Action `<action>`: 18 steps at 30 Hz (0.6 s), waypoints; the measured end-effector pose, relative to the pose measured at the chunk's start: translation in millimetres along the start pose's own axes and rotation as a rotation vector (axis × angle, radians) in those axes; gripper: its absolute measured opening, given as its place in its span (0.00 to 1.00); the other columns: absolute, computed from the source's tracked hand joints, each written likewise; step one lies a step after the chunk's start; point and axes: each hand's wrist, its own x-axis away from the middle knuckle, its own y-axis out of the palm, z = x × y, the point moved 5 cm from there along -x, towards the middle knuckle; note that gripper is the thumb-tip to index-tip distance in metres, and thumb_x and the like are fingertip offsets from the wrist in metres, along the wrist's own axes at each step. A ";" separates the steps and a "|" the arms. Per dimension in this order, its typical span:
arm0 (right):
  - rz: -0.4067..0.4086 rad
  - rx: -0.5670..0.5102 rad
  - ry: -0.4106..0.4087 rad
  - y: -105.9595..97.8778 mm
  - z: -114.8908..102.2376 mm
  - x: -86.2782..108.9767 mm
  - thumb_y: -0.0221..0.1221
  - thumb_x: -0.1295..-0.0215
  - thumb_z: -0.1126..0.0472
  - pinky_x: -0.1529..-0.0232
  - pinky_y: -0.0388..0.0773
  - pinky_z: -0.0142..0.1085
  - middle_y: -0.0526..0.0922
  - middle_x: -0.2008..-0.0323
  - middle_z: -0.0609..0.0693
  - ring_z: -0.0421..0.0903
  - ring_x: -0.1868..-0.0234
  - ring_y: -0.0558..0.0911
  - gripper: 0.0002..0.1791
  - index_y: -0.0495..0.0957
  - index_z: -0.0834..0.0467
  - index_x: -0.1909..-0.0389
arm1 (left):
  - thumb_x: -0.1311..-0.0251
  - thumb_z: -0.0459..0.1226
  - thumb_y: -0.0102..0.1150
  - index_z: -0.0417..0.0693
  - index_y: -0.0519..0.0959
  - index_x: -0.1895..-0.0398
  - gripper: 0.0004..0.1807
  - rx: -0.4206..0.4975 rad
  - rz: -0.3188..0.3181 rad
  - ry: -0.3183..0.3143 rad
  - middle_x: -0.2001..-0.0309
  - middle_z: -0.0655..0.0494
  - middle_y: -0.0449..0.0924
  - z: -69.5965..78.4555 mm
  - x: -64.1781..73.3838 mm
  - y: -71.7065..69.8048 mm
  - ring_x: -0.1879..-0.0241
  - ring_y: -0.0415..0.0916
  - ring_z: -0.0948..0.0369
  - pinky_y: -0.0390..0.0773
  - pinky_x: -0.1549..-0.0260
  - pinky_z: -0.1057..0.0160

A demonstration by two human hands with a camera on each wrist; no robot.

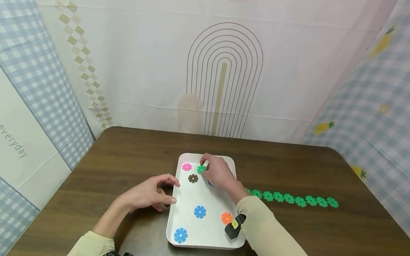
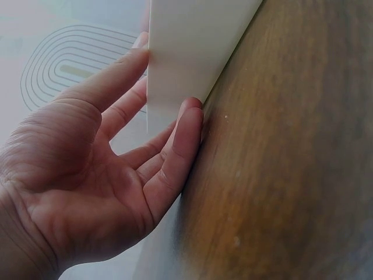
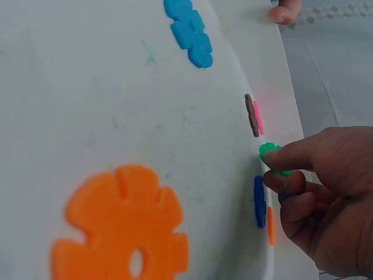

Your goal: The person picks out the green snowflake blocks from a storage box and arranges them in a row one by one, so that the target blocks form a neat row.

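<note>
My right hand (image 1: 218, 171) is over the far end of a white tray (image 1: 188, 196) and pinches a green notched flower-shaped disc (image 3: 269, 150) between thumb and forefinger. Close beside those fingers lies a dark blue disc (image 3: 259, 201), mostly hidden by the hand in the head view. Brown (image 1: 193, 178) and pink (image 1: 187, 167) discs lie just left of the pinch. At the tray's left side, my left hand (image 1: 150, 192) rests its fingertips against the outer wall, fingers spread and loosely bent. In the left wrist view, the little finger reaches down to the tabletop.
Nearer me in the tray are two light blue discs (image 1: 199, 211) and an orange disc (image 1: 226, 218). Another orange disc (image 3: 270, 226) stands out by the far wall. A row of several green discs (image 1: 289, 198) stretches rightward across the brown wooden table (image 1: 283, 230). Patterned cloths hang around the table.
</note>
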 end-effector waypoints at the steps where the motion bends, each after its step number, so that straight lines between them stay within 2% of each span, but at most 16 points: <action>1: -0.005 -0.009 -0.005 -0.5 -0.6 0.0 0.69 0.32 0.65 0.68 0.76 0.34 0.82 0.63 0.49 0.47 0.64 0.78 0.14 0.80 0.50 0.49 | 0.37 0.38 0.75 0.48 0.76 0.38 0.26 0.000 -0.001 -0.001 0.34 0.40 0.69 0.1 0.2 0.0 0.69 0.79 0.56 0.86 0.67 0.54; 10: -0.025 -0.157 -0.011 -24.3 -2.8 3.1 0.70 0.32 0.64 0.70 0.77 0.33 0.81 0.63 0.51 0.48 0.66 0.79 0.12 0.85 0.52 0.49 | 0.36 0.37 0.74 0.47 0.76 0.38 0.26 0.007 -0.004 0.003 0.32 0.39 0.68 0.9 0.5 1.4 0.68 0.79 0.56 0.86 0.66 0.53; 18: -0.013 -0.331 0.013 -57.3 2.8 18.1 0.70 0.31 0.62 0.74 0.76 0.34 0.82 0.64 0.53 0.48 0.76 0.77 0.14 0.85 0.53 0.46 | 0.36 0.38 0.74 0.47 0.75 0.37 0.26 0.006 -0.005 0.013 0.31 0.38 0.67 0.7 1.1 1.7 0.68 0.80 0.55 0.86 0.66 0.53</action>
